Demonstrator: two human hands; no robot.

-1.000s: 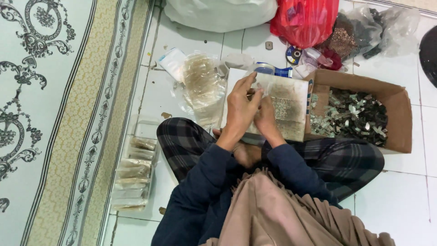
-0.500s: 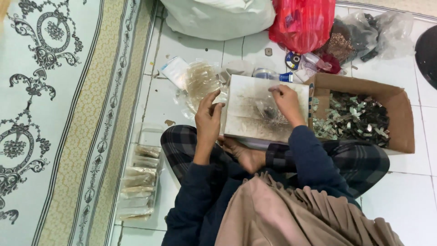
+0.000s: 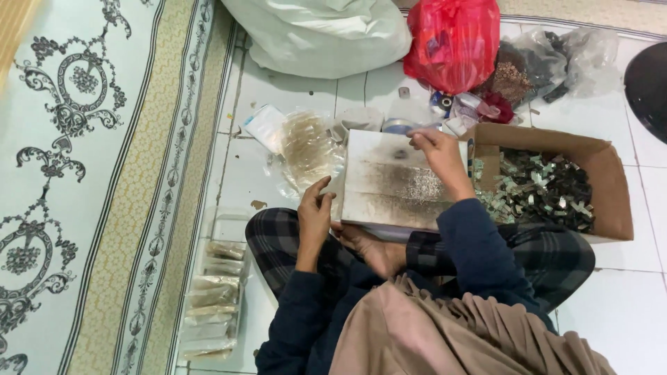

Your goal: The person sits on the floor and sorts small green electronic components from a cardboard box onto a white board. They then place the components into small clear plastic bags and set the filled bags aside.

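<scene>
A white flat board (image 3: 389, 201) dusted with fine grey bits rests on my crossed legs. My left hand (image 3: 315, 212) hovers just off the board's left edge, fingers bent and slightly apart, nothing visible in it. My right hand (image 3: 439, 158) lies on the board's far right part, fingertips drawn together at the far edge beside a small dark speck (image 3: 401, 154); whether they pinch anything is too small to tell. A brown cardboard box (image 3: 611, 187) full of small dark and pale pieces stands to the right of the board, by my right forearm.
A heap of clear plastic bags (image 3: 306, 149) lies left of the board. A clear tray (image 3: 215, 298) of filled packets sits by my left knee. A white sack (image 3: 326, 31), a red bag (image 3: 451, 42) and small containers crowd the far side. A patterned carpet (image 3: 83, 173) runs along the left.
Both hands worked together over the board a second ago. They have parted: the left slid off the board's left edge, the right stays at its far right side.
</scene>
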